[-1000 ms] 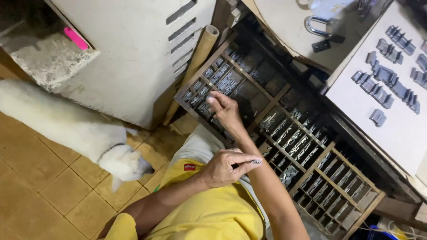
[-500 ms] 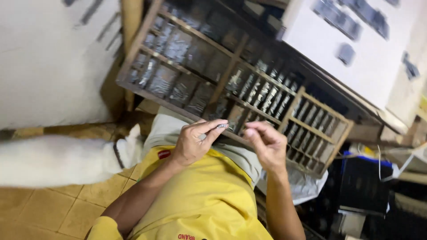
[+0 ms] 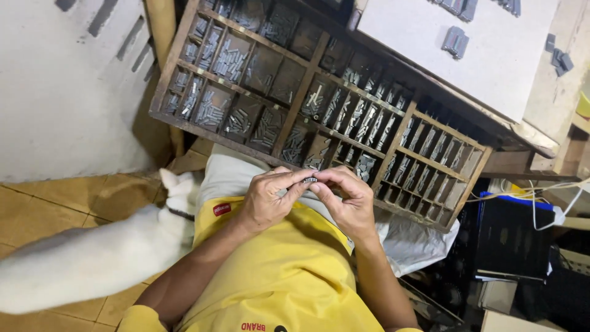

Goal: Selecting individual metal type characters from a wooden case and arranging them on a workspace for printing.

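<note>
A small metal piece (image 3: 310,180) is pinched between the closed fingers of the left hand (image 3: 265,203) and the right hand (image 3: 349,200), just in front of the wooden tray (image 3: 402,123) full of metal bits. A white cat (image 3: 92,258) is pressed against the yellow shirt (image 3: 276,276).

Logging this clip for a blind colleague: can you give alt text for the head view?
Both hands, left hand and right hand, pinch a small metal piece together above a yellow shirt. Ahead stands a wooden compartment tray of metal pieces; a white cat is at the left.
</note>
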